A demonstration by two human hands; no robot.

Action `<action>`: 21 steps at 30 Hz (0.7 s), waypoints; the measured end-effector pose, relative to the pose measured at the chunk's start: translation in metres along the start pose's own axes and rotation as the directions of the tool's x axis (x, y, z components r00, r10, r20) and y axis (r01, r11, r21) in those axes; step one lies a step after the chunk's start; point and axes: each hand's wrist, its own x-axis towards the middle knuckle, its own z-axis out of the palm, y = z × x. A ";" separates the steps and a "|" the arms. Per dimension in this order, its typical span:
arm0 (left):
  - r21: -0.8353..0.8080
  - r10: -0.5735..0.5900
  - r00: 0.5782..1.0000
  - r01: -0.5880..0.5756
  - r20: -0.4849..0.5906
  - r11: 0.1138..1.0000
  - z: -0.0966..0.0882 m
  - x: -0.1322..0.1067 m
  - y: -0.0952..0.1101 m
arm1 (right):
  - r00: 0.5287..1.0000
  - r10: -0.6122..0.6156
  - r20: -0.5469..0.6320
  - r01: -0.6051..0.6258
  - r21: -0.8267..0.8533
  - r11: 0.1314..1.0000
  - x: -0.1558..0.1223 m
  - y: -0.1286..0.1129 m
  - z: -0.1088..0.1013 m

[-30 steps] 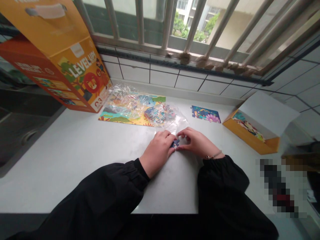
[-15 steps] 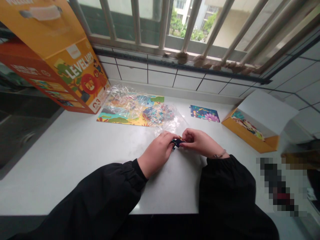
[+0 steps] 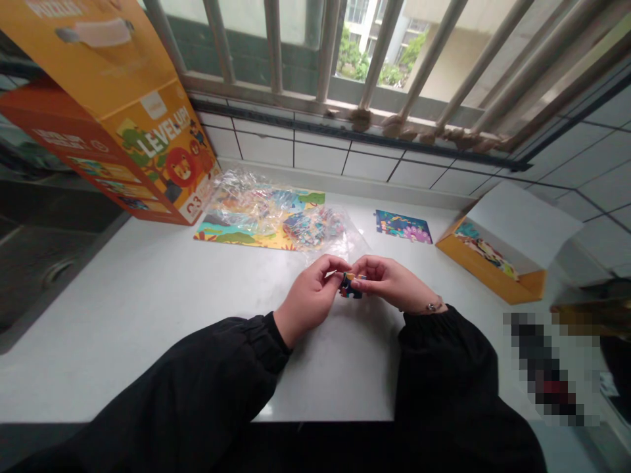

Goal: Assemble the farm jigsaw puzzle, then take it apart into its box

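Observation:
Between my two hands, a little above the white counter, are dark multicoloured jigsaw puzzle pieces; whether they are joined I cannot tell. My left hand pinches them from the left with thumb and fingers. From the right, my right hand grips them the same way, and its fingers cover part of them. Just beyond my hands lies a clear plastic bag of loose puzzle pieces. Farther back on the right, a partly assembled blue and pink puzzle lies flat.
An orange puzzle box stands open at the back left. A colourful board lies under crinkled plastic. To the right sits an open yellow box with pieces inside. Window bars and a tiled wall close off the back. A blurred-out patch covers something at right.
The pieces in my hands have turned, showing more of their coloured printed side. Both hands stay in nearly the same spot, with the fingers shifted slightly. The view has tilted a little.

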 end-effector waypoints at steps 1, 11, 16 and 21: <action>-0.013 0.024 1.000 -0.025 -0.010 1.000 0.000 0.000 0.001 | 1.000 -0.003 -0.020 0.002 -0.026 1.000 0.001 0.001 0.001; 0.374 0.285 0.943 -0.204 -0.174 0.905 -0.007 -0.007 0.021 | 0.994 0.033 0.103 -0.031 -0.023 0.999 0.002 -0.003 0.009; 0.653 0.427 0.841 -0.122 -0.332 0.748 -0.026 0.005 0.021 | 0.984 0.100 0.146 -0.088 -0.080 0.993 0.001 -0.008 0.012; 0.676 0.311 0.948 -0.182 -0.073 0.714 -0.028 0.010 0.021 | 0.985 0.147 0.089 -0.127 -0.202 0.971 0.002 0.001 0.013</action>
